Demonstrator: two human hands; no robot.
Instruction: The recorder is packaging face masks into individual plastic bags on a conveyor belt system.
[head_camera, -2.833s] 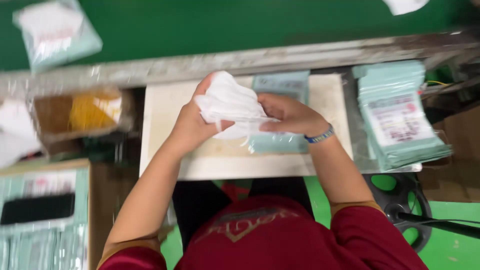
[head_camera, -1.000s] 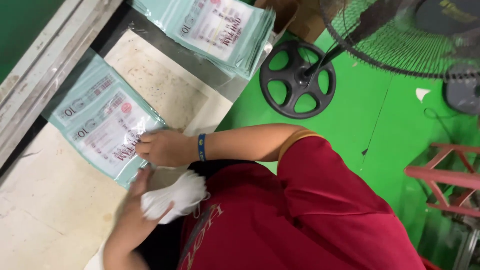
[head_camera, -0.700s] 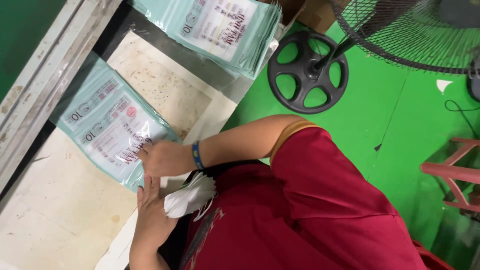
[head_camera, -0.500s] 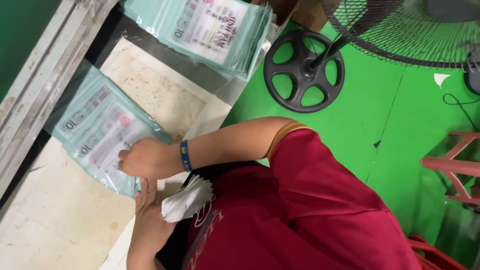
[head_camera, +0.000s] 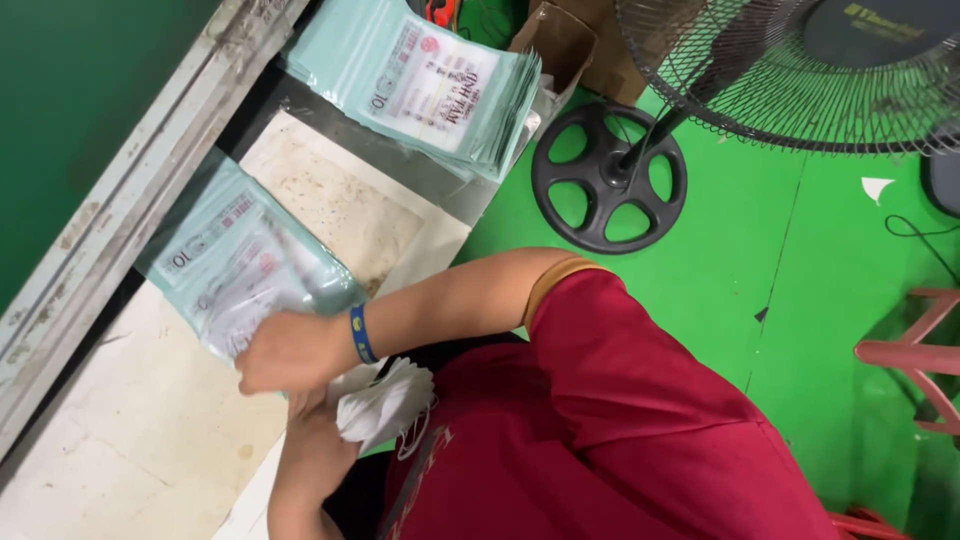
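My right hand (head_camera: 288, 350), with a blue wristband, reaches across to a stack of pale teal printed pouches (head_camera: 235, 262) on the worn white worktable (head_camera: 130, 440). Its fingers close on the near edge of the top pouch, which looks blurred and slightly lifted. My left hand (head_camera: 310, 425) sits just below it, partly hidden by the right hand. It grips a bundle of folded white face masks (head_camera: 385, 408) at the table's edge, close to my red shirt.
A second, bigger stack of teal pouches (head_camera: 425, 90) lies further along the table beside an open cardboard box (head_camera: 560, 40). A green conveyor belt (head_camera: 70, 110) and metal rail (head_camera: 150, 200) run behind. A standing fan's base (head_camera: 608, 178) and a red frame (head_camera: 915, 355) stand on the green floor.
My right hand has slid further over the pouch stack and taken hold of the top pouch. The left hand keeps the masks near my lap. The camera view has shifted.
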